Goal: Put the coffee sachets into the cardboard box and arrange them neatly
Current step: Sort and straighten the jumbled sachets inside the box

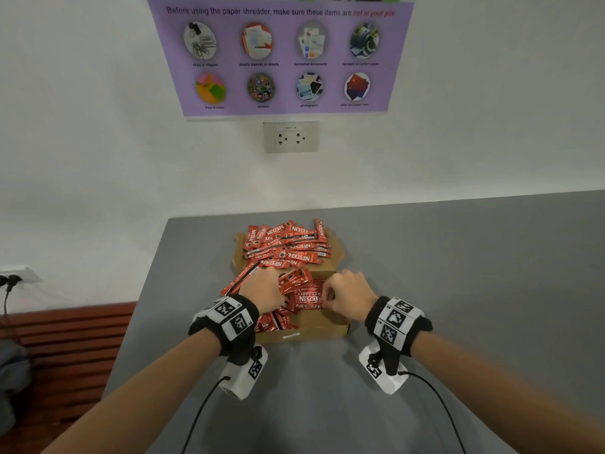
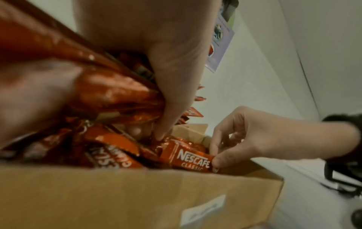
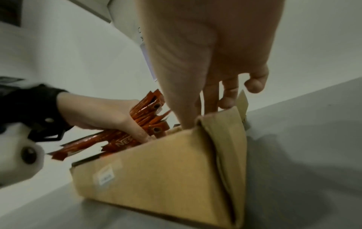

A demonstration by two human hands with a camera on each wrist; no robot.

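With the left hand (image 1: 265,286) clutching a loose bundle of Nescafé sachets (image 2: 109,96) over the cardboard box (image 1: 314,329) and the right hand (image 1: 347,294) pinching one sachet (image 2: 188,158) inside it, the slick bundle may fan out and spill over the box's left wall.

Coffee sachets (image 1: 288,249): red with white lettering. Cardboard box (image 1: 314,327): plain tan, one white label. Table (image 1: 458,273): uniform grey. Wrist bands (image 1: 229,314): black, carrying black-and-white square markers. Wall poster (image 1: 281,57): purple, dark lettering, some red.
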